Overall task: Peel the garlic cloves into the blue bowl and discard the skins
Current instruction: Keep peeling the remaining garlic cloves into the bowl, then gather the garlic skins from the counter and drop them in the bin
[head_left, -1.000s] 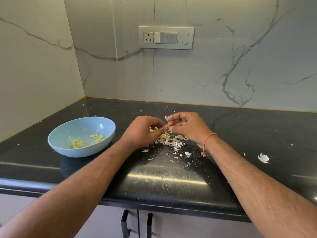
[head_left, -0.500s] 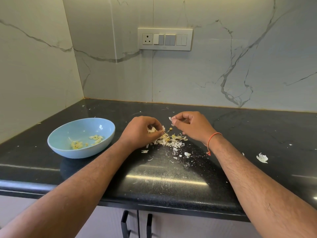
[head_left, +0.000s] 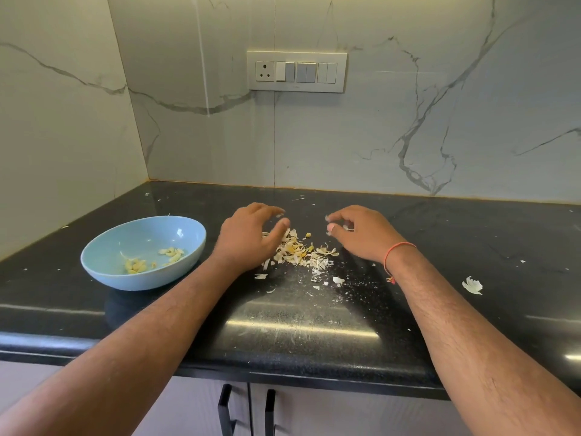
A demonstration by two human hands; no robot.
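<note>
A blue bowl (head_left: 143, 280) sits on the black counter at the left, with several peeled garlic cloves (head_left: 171, 252) inside. To its right lies a pile of garlic skins (head_left: 301, 251) mixed with yellowish bits. My left hand (head_left: 248, 237) hovers over the pile's left edge, fingers spread and relaxed, holding nothing. My right hand (head_left: 358, 234) hangs over the pile's right edge with loosely curled fingers. I see nothing held in it apart from tiny white flecks at the fingertips.
One larger loose skin (head_left: 471, 285) lies on the black counter (head_left: 471, 240) to the right, with small flakes scattered about. Marble walls close the left and back. A switch panel (head_left: 297, 71) is on the back wall. Cabinet handles (head_left: 224, 410) sit below the counter's front edge.
Both hands pinched something together over the pile; now they have moved apart and their fingers have loosened, one at each side of the skins.
</note>
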